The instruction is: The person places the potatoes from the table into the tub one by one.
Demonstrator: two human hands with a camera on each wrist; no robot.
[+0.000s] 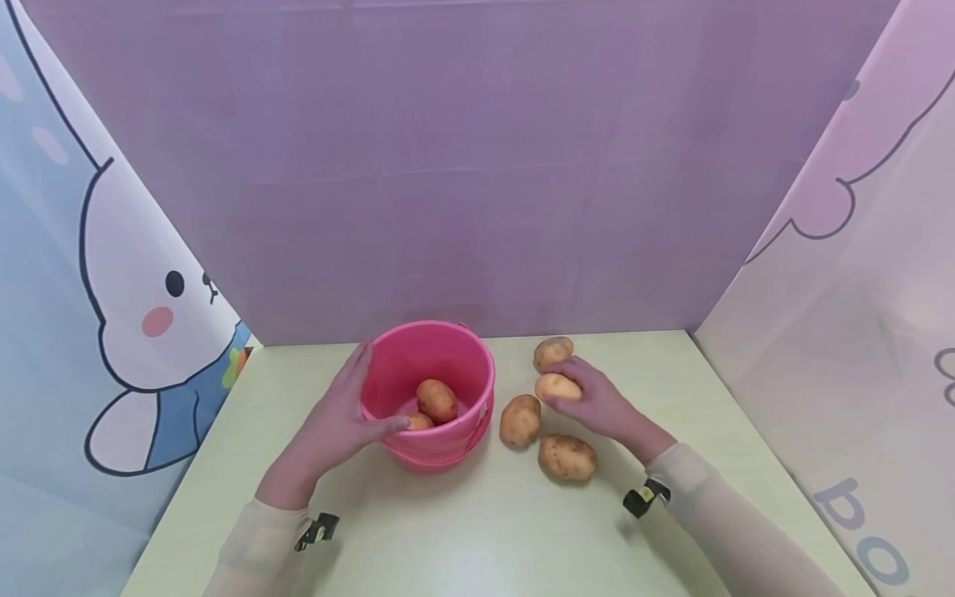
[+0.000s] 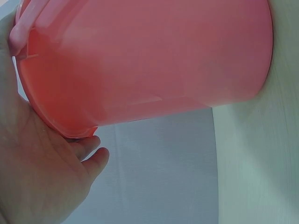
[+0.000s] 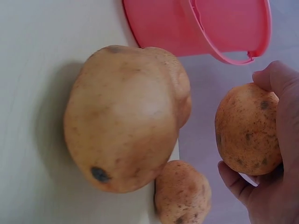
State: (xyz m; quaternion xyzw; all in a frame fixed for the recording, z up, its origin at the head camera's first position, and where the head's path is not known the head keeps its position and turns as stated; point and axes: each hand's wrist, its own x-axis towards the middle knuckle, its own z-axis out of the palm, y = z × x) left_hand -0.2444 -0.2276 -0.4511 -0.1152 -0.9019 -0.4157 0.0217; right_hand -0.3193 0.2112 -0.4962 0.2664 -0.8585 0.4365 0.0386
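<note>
Pale tabletop bears a pink bucket, the left hand spread against it, while to the bucket's right the right hand grips a potato that could drop if the hold loosens.

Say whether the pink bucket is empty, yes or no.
No: in the head view, two potatoes lie inside the pink bucket.

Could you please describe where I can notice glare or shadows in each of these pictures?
Head view: diffuse glare on the near part of the table, a soft shadow near the pink bucket; left wrist view: a faint shadow on the table beside the bucket; right wrist view: a pale highlight on the largest-looking potato, a soft shadow to its left.
</note>
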